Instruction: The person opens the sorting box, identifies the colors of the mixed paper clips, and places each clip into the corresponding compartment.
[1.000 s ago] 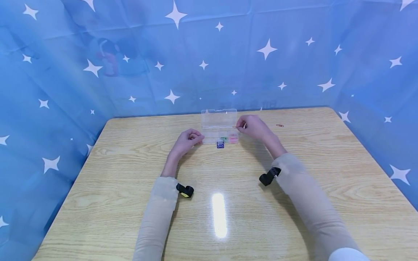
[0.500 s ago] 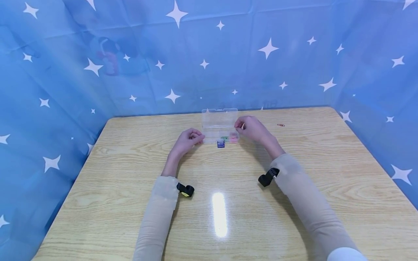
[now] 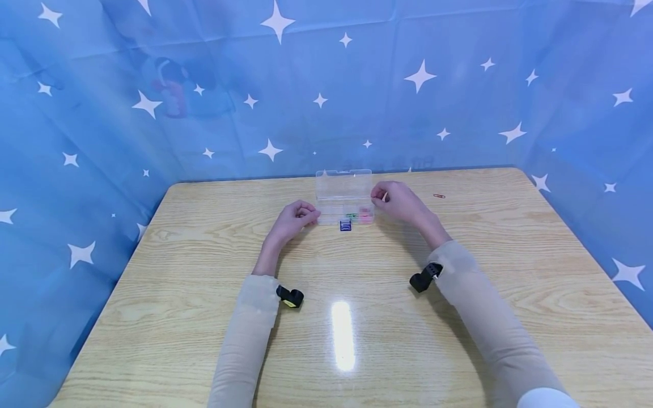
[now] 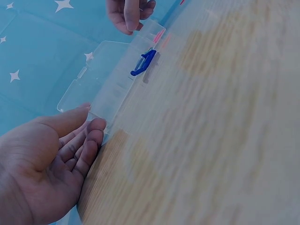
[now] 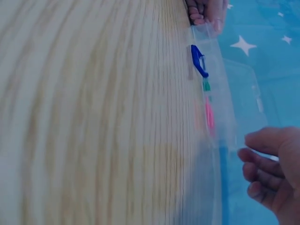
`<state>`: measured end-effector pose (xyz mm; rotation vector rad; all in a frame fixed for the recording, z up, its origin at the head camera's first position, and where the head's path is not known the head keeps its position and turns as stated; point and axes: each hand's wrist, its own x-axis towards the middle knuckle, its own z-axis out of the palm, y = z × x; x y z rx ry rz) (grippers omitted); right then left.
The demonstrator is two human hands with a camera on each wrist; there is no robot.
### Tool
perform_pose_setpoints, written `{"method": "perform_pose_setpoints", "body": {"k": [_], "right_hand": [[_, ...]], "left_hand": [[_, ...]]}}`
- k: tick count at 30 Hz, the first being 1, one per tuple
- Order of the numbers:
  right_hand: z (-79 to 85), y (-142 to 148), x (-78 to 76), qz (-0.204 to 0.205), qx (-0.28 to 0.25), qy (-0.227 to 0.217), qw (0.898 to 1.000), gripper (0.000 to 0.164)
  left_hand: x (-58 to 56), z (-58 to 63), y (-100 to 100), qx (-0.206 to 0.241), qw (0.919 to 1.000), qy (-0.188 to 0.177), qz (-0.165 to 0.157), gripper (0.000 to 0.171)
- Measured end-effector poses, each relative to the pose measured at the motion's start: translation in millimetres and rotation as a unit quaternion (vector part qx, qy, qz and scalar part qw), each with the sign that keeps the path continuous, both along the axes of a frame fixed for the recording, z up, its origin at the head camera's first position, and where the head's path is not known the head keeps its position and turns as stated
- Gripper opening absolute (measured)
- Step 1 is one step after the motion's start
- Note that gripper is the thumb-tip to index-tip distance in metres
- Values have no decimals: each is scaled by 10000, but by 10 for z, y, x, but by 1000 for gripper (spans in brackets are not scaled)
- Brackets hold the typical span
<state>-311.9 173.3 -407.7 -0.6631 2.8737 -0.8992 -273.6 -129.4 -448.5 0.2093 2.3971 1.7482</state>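
A clear plastic box point(image 3: 331, 211) stands near the table's far edge, its lid point(image 3: 343, 185) raised. Green paper clips point(image 3: 351, 216) and pink ones point(image 3: 365, 215) lie in its right-hand compartments. My left hand point(image 3: 295, 218) holds the box's left end, with thumb and fingertips at its corner point(image 4: 104, 123). Beside the right end is my right hand point(image 3: 398, 201); in the right wrist view its thumb and fingers point(image 5: 265, 140) are apart, with nothing visible between them. A blue latch-like piece point(image 3: 345, 225) juts from the front of the box.
A red paper clip point(image 3: 439, 196) lies on the wooden table point(image 3: 204, 226) to the right of my right hand. Behind the far edge hangs a blue star-patterned cloth point(image 3: 285, 73). Light glares on the tabletop's middle.
One second ago my right hand pinched an orange-red paper clip beside the box; now none shows in its fingers. It moved left to the box, then back slightly right. My left hand stays put.
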Motion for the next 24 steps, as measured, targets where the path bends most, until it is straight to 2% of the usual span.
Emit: {"method": "perform_pose_setpoints", "body": {"k": [10, 24], "right_hand": [[5, 178, -11, -269, 114, -80, 9995, 23], [-1, 520, -38, -412, 213, -16, 9989, 23]], "left_hand": [[4, 6, -6, 7, 10000, -37, -28, 25], [5, 16, -3, 32, 10000, -38, -40, 24]]}}
